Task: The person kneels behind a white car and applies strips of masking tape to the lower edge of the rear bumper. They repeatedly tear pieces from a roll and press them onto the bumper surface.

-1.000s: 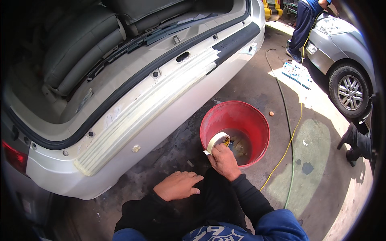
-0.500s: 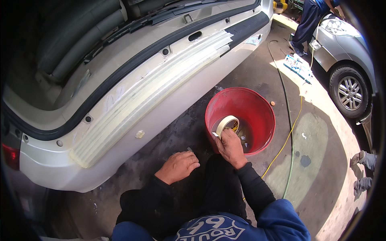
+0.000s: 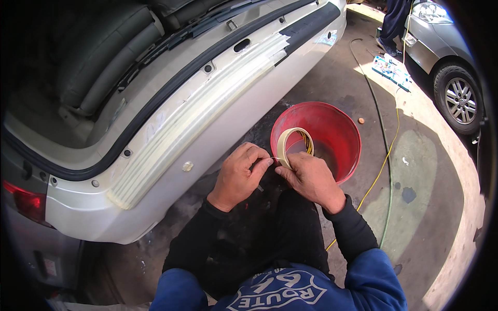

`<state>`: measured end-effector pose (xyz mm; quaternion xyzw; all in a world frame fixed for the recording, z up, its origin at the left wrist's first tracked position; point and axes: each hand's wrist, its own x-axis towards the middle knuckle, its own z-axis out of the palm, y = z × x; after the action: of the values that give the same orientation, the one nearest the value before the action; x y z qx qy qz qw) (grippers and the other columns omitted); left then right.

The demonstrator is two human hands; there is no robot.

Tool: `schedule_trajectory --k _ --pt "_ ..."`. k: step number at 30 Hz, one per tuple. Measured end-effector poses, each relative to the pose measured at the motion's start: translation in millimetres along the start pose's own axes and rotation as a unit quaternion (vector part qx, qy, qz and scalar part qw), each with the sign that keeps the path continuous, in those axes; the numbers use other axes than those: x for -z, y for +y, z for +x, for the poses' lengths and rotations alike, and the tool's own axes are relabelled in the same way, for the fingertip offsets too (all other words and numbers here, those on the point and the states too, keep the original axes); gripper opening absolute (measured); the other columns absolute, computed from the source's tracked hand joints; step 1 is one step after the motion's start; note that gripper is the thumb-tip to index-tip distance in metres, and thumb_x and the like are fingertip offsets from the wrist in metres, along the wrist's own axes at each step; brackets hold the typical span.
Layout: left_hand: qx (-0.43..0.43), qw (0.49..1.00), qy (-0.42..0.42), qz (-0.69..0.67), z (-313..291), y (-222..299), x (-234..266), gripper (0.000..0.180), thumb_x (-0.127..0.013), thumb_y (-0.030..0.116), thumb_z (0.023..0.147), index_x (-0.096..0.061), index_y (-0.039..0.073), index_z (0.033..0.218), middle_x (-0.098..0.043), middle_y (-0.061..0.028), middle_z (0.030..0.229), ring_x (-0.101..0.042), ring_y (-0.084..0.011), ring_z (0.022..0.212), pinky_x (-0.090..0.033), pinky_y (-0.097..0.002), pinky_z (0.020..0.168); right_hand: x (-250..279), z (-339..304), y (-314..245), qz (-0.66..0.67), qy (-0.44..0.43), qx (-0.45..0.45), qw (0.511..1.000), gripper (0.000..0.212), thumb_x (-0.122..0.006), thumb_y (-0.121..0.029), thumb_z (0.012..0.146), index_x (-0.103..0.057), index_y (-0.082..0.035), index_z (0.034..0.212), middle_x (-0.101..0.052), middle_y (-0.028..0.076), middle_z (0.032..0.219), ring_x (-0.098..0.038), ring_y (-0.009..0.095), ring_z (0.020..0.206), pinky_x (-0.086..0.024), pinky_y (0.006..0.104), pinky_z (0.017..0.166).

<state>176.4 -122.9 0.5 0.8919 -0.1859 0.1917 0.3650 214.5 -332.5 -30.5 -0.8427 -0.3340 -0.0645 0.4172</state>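
A roll of cream masking tape [image 3: 282, 144] is gripped at its lower side by my right hand [image 3: 315, 177], above the near rim of a red bucket [image 3: 353, 127]. My left hand [image 3: 239, 175] pinches the loose end of the tape between thumb and forefinger, just left of the roll. Only a short thin strip shows between the two. To the left stands the pale rear bumper [image 3: 218, 129] of a car. Overlapping strips of masking tape [image 3: 192, 122] cover its upper face in a long band.
A green hose [image 3: 385, 140] and a yellow cord [image 3: 386, 156] run over the floor right of the bucket. Farther off lies a blue-and-white tray of small items [image 3: 391, 72]. A silver car [image 3: 446, 44] stands at the far right, with a person's legs [image 3: 395, 23] beside it.
My left hand has risen to the roll and taken the tape's end. The right hand has shifted slightly right and nearer with the roll. The view has moved a little.
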Motion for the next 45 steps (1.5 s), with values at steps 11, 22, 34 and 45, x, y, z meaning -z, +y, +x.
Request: schedule_trajectory --k 11,22,34,45 --pt "0.023 0.999 0.033 -0.017 -14 3 -12 0.007 -0.073 0.007 0.093 -0.070 0.006 0.099 -0.067 -0.0094 0.099 -0.068 -0.0264 0.088 -0.054 -0.0359 0.074 6 -1 -13 0.036 -0.074 -0.020 0.996 0.030 -0.073 -0.028 0.093 -0.064 0.000 0.090 -0.064 0.021 0.080 -0.064 0.040 0.073 -0.049 0.0474 0.065" --pt "0.043 0.990 0.133 -0.012 -16 12 32 0.008 -0.071 0.006 0.091 -0.067 0.000 0.091 -0.065 -0.0103 0.081 -0.063 -0.0207 0.071 -0.049 -0.0331 0.066 5 4 19 0.090 0.011 -0.005 0.996 0.030 -0.069 -0.018 0.099 -0.059 0.003 0.081 -0.046 0.009 0.069 -0.044 0.020 0.068 -0.039 0.0356 0.063" --pt "0.044 0.995 0.094 0.006 6 50 51 0.008 -0.073 0.007 0.088 -0.069 0.000 0.090 -0.069 -0.0138 0.079 -0.067 -0.0193 0.071 -0.053 -0.0315 0.068 87 13 37 0.562 0.457 0.020 0.689 0.075 -0.071 -0.054 0.093 -0.058 0.007 0.134 -0.057 0.006 0.098 -0.058 0.016 0.082 -0.050 0.0352 0.079" --pt "0.017 0.972 0.033 0.233 39 61 58 0.015 -0.077 0.014 0.086 -0.072 0.001 0.083 -0.072 -0.0147 0.082 -0.070 -0.0289 0.074 -0.054 -0.0373 0.066 -37 33 -25 0.482 0.141 -0.133 0.855 0.015 -0.078 -0.004 0.090 -0.073 0.000 0.105 -0.068 -0.004 0.084 -0.057 0.003 0.074 -0.046 0.0208 0.068"
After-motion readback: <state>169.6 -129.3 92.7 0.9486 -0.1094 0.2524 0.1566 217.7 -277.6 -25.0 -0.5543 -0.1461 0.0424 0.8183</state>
